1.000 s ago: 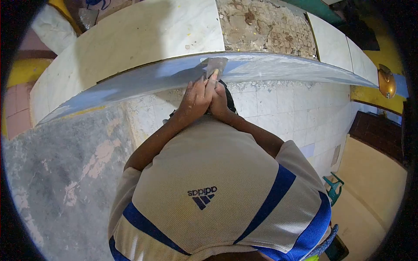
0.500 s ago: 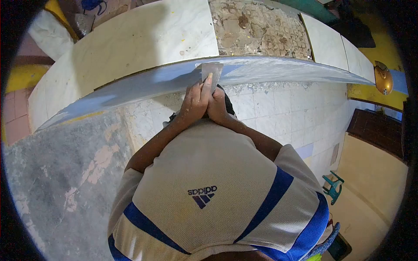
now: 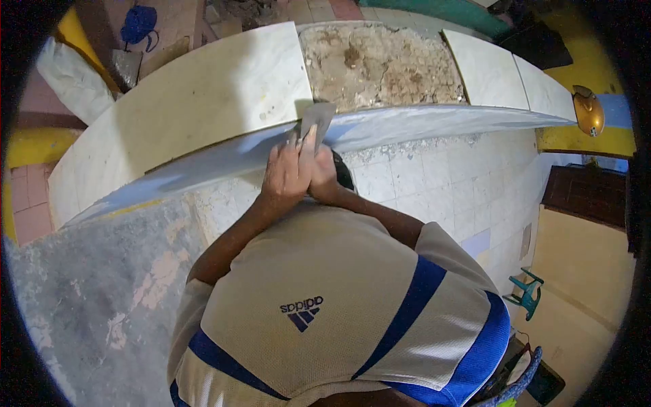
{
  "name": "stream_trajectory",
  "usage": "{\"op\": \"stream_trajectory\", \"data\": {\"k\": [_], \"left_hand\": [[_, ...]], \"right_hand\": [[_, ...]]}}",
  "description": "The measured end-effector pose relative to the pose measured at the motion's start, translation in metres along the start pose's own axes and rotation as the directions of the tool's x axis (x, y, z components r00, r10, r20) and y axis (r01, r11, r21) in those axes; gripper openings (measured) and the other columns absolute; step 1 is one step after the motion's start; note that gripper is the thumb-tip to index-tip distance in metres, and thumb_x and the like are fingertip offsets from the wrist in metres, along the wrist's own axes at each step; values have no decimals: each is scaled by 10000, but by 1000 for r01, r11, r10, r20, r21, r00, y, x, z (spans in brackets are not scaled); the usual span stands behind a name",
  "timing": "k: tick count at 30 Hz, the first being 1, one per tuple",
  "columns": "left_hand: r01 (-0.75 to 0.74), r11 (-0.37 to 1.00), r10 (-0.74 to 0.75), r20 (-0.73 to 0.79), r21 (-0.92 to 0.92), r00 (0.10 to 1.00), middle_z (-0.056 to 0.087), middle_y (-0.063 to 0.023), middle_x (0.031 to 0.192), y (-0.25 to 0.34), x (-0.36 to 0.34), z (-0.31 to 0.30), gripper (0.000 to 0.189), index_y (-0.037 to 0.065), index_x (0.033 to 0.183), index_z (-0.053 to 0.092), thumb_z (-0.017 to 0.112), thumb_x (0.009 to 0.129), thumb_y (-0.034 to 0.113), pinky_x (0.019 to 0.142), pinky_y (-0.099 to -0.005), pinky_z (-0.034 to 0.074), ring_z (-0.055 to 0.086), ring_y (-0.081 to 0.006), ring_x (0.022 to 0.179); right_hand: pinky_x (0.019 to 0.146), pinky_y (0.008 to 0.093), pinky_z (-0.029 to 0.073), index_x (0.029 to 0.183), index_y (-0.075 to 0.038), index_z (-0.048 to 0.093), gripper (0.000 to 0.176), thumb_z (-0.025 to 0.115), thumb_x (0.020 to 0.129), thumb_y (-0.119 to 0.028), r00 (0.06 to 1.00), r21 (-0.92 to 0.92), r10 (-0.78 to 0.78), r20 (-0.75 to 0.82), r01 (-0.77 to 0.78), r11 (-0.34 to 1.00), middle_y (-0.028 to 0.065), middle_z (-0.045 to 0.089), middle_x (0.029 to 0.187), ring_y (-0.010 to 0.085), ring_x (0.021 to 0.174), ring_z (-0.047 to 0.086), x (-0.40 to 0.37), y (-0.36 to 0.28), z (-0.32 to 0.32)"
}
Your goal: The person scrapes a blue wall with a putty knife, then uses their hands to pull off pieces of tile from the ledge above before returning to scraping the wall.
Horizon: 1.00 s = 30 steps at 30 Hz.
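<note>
A flat metal scraper [image 3: 317, 118] points upward in front of me, its blade at the top edge of the low wall. My left hand [image 3: 285, 169] is closed around it, with a finger stretched along the blade. Pressed against it, my right hand [image 3: 325, 175] is also closed on the scraper; the handle is hidden by the fingers. Just beyond the blade lie the corner of a white marbled tile [image 3: 237, 85] and a rough bare patch [image 3: 380, 68] on the wall's top. The wall's blue and white painted face [image 3: 407, 122] runs below that edge.
More white tiles [image 3: 485, 71] cover the wall top to the right, ending near a gold rounded object [image 3: 590, 114]. White floor tiles [image 3: 434, 169] and rough grey concrete [image 3: 88, 292] lie below. A green plastic chair [image 3: 527, 293] stands at right. Beyond the wall are a white sack [image 3: 74, 81] and blue item [image 3: 139, 24].
Both hands and the scraper have shifted slightly left, and the blade now tilts to the right and overlaps the wall's top edge. The view has also shifted, showing more beyond the wall.
</note>
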<state>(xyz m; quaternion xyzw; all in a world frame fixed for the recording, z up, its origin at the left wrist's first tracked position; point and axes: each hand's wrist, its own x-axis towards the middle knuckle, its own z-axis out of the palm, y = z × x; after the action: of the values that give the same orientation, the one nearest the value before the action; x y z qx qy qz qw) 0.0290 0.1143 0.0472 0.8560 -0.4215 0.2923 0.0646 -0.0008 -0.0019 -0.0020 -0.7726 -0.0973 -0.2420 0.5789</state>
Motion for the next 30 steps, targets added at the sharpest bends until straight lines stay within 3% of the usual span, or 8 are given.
{"op": "stream_trajectory", "data": {"k": [2, 3, 6, 10, 13, 16, 19, 30], "left_hand": [[-48, 999, 47, 48, 12, 998, 618, -188, 1007, -4, -1, 3, 435, -26, 1280, 583, 561, 858, 81, 800, -355, 511, 621, -252, 924], [-52, 998, 52, 7, 30, 999, 614, -187, 1025, 1, 1, 2, 421, -7, 1286, 588, 568, 872, 64, 807, -317, 513, 620, -236, 934], [-9, 984, 11, 9, -178, 1000, 612, -186, 1049, 13, -8, 19, 410, 1, 1279, 598, 580, 873, 61, 812, -316, 512, 616, -242, 966], [130, 892, -115, 61, -433, 991, 585, -190, 1069, 23, -27, 46, 483, -31, 1341, 524, 560, 864, 34, 839, -368, 512, 604, -310, 996], [142, 831, -104, 100, -537, 990, 586, -237, 1055, 21, -25, 42, 516, -108, 1363, 434, 568, 873, -21, 810, -441, 513, 617, -379, 940], [197, 814, -120, 173, -546, 978, 574, -211, 1059, 21, -27, 53, 488, -44, 1340, 511, 558, 860, 28, 836, -392, 512, 604, -336, 964], [123, 876, -112, 52, -467, 992, 575, -213, 1055, 21, -26, 55, 474, -40, 1334, 520, 554, 866, 26, 829, -394, 513, 609, -330, 945], [85, 936, -41, 134, -342, 990, 589, -204, 1029, 14, -6, 33, 464, -11, 1342, 527, 538, 880, 39, 818, -362, 517, 616, -309, 920]], "right_hand": [[704, 348, 471, 946, -9, 592, 224, 482, 990, -199, 896, 451, 425, 133, -436, 779, 55, 613, 847, 147, 794, 571, 9, -17, -7], [708, 333, 475, 951, -4, 588, 193, 493, 980, -170, 912, 307, 390, 130, -411, 858, 54, 621, 862, 142, 805, 574, -12, 7, -7], [690, 327, 482, 933, 0, 595, 181, 510, 968, -156, 834, 491, 552, 24, -491, 720, 48, 622, 827, 145, 779, 576, -24, 2, -3], [696, 324, 480, 913, 11, 596, 183, 514, 959, -146, 805, 327, 593, 28, -568, 755, 50, 622, 816, 143, 784, 573, -29, 3, -8], [691, 320, 478, 909, 14, 598, 186, 516, 955, -148, 830, 273, 557, 37, -544, 793, 59, 632, 820, 145, 778, 573, -30, 7, -10], [682, 328, 479, 903, 13, 604, 187, 511, 954, -142, 839, 307, 544, 21, -524, 795, 77, 640, 823, 154, 760, 576, -29, 10, -9], [691, 329, 479, 908, 11, 606, 177, 505, 952, -129, 838, 287, 543, 51, -533, 796, 81, 642, 828, 153, 769, 578, -27, 10, -13], [688, 303, 473, 916, 9, 604, 163, 503, 951, -114, 808, 395, 564, 172, -581, 712, 31, 630, 853, 127, 800, 573, -19, 11, -22]]}}
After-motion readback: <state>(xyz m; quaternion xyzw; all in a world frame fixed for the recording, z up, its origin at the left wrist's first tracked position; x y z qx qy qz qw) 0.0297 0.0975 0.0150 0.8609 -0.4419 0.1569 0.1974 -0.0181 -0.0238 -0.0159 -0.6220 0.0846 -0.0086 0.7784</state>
